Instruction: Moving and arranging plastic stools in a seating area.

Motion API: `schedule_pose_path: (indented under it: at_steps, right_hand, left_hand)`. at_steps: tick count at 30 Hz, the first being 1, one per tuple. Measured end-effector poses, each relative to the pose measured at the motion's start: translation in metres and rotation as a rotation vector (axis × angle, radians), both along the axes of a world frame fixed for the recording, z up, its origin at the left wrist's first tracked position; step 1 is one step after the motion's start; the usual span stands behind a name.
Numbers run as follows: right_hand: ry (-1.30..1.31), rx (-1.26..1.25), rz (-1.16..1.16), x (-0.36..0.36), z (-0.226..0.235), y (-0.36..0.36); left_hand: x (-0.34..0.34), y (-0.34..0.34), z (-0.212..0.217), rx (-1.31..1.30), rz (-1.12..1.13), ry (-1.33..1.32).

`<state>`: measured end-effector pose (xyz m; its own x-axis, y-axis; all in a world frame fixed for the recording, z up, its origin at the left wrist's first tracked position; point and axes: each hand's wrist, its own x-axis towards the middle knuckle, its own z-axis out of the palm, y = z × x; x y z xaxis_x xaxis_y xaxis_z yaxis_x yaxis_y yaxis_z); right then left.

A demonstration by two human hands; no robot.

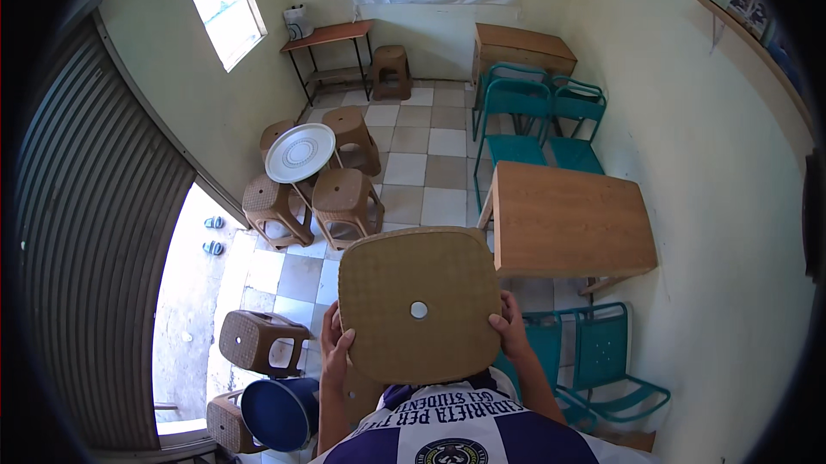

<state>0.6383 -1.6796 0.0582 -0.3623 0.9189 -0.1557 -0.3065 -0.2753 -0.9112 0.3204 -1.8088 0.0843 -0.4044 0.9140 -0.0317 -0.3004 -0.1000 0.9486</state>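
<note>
1. The left hand [336, 350] grips the left edge of a brown stool [418, 283], thumb on the seat, other fingers mostly hidden.
2. The right hand [513, 329] clasps the opposite edge the same way.
3. The stool is held up in front of the person's chest, seat facing the camera, hiding the floor behind it.
4. Ahead to the left, more brown stools surround a round white table [300, 153].
5. To the right stand a wooden table [575, 219] and green chairs [517, 107].
6. A blue bin [277, 417] stands near the left forearm.
</note>
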Motion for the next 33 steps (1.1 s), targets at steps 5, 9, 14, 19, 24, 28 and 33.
schedule_pose_path:
  at_steps: [5, 9, 14, 19, 24, 28, 33]
  right_hand:
    - [0.003, 0.007, 0.02, 0.01, -0.006, 0.083]
    - [0.043, -0.023, 0.019, 0.006, -0.003, 0.142]
    - [0.024, 0.03, 0.048, -0.005, -0.008, 0.209]
    - [-0.002, 0.011, 0.014, -0.036, -0.009, 0.272]
    - [-0.022, 0.008, -0.047, -0.078, -0.008, 0.334]
    - [-0.056, -0.004, -0.05, -0.117, 0.0, 0.385]
    - [-0.031, 0.004, -0.095, -0.158, 0.003, 0.445]
  left_hand:
    - [0.011, 0.078, 0.009, -0.022, 0.026, 0.07]
    - [0.01, 0.131, 0.021, -0.016, 0.047, 0.067]
    - [-0.004, 0.193, 0.003, -0.029, 0.066, 0.092]
    - [-0.034, 0.264, 0.002, -0.033, 0.04, 0.032]
    - [-0.082, 0.341, -0.006, -0.027, -0.009, 0.026]
    - [-0.128, 0.398, -0.007, -0.008, -0.022, 0.032]
    - [-0.173, 0.476, 0.011, 0.038, -0.088, 0.065]
